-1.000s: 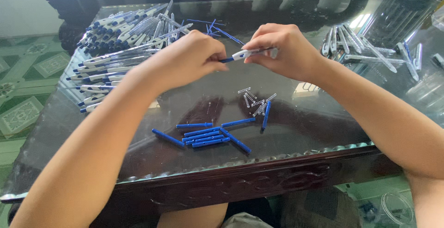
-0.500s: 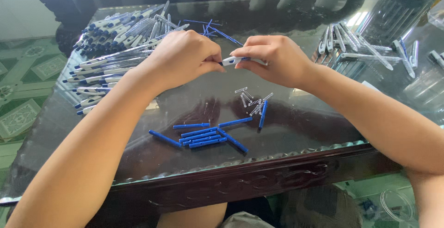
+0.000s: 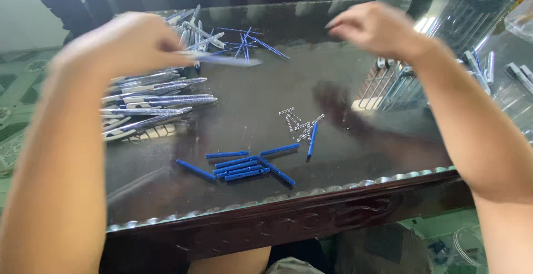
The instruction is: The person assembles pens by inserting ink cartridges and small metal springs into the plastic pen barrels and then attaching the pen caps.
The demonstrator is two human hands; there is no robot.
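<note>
My left hand [image 3: 125, 43] is raised over the left side of the glass-topped table [image 3: 250, 210] and grips a blurred pen [image 3: 222, 59] that points right. Below it lies a pile of assembled pens [image 3: 150, 102]. My right hand [image 3: 377, 29] hovers at the upper right, fingers loosely curled, with nothing visible in it. On the glass between my arms lie several short blue pen pieces [image 3: 244, 166] and a small cluster of metal springs [image 3: 300, 123].
Thin blue refills [image 3: 252, 42] lie crossed at the back centre. More clear pen barrels [image 3: 397, 82] lie at the right under my right arm, others [image 3: 483, 63] farther right. The table's scalloped front edge runs just below the blue pieces.
My hands were together working on one pen; now they have separated. The left hand moved left with the pen, the right hand let go and moved right.
</note>
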